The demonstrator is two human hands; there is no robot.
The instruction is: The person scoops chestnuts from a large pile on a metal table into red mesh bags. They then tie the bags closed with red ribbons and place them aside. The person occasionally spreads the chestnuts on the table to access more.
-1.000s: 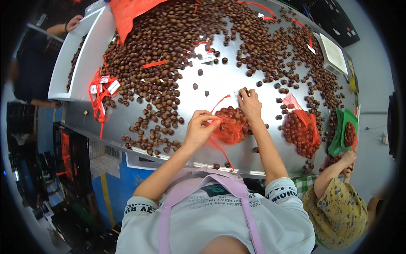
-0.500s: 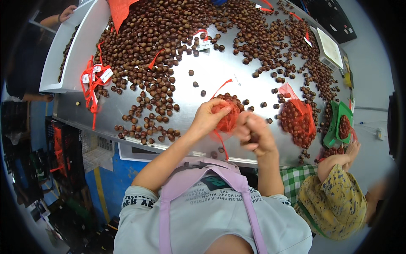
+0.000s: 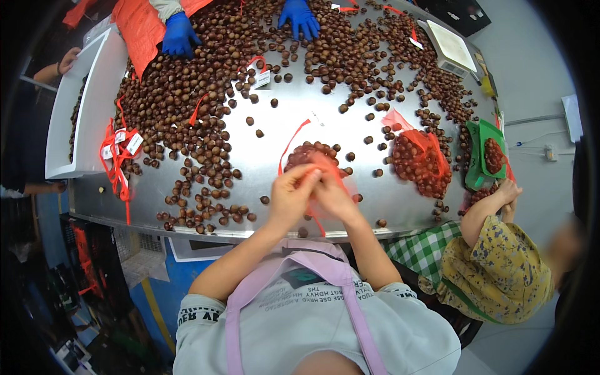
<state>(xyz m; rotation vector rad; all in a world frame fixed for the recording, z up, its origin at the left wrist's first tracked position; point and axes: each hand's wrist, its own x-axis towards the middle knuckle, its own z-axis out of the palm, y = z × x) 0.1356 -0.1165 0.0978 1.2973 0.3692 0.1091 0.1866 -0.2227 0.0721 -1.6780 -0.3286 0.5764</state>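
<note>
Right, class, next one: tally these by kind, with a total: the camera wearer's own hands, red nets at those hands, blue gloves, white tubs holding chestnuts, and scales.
Own hands: 2 (left hand, right hand)
Red net at them: 1
Blue gloves: 2
White tub with chestnuts: 1
Scale: 1
Total: 7

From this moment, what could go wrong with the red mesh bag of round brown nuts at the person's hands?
The left hand and right hand meet at the near end of the red mesh bag of round brown nuts; if the mesh slips, nuts might spill. Also, a loose round brown nut lies near the front edge of the shiny metal table and could roll off if bumped.
</note>
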